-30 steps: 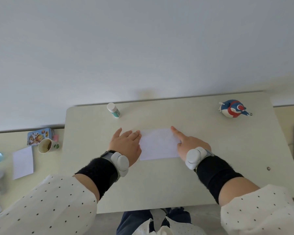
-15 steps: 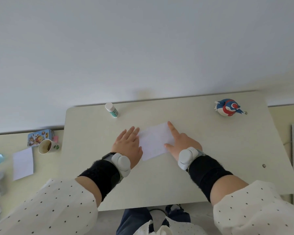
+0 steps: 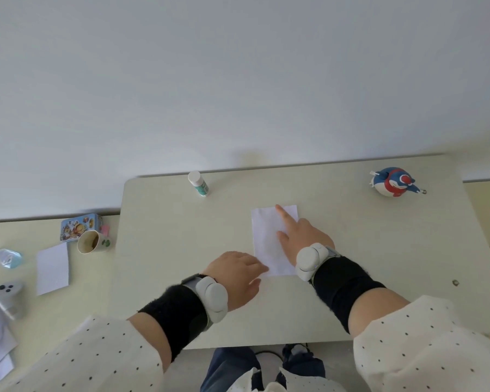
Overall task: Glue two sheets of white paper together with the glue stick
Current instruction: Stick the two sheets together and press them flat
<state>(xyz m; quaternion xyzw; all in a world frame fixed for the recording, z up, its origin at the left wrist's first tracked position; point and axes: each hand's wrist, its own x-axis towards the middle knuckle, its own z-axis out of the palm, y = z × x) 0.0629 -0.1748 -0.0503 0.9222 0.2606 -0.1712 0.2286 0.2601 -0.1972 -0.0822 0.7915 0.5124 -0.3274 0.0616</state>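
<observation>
R hand (image 3: 303,239) flat, paper (image 3: 269,236) lengthwise away.

White paper (image 3: 269,236) flat on the table, glue stick (image 3: 198,183) standing far from it

The paper is a white rectangle that lies flat on the pale table, with its long side going away from the person; whether it is one sheet or two sheets on top of each other, I cannot tell. Its far edge and left edge are free, its right part is covered. The glue stick is a small tube with a white cap and a green-and-white label. It stands upright near the back edge of the table, to the left of the paper and well apart from it, with the cap closed.
</observation>
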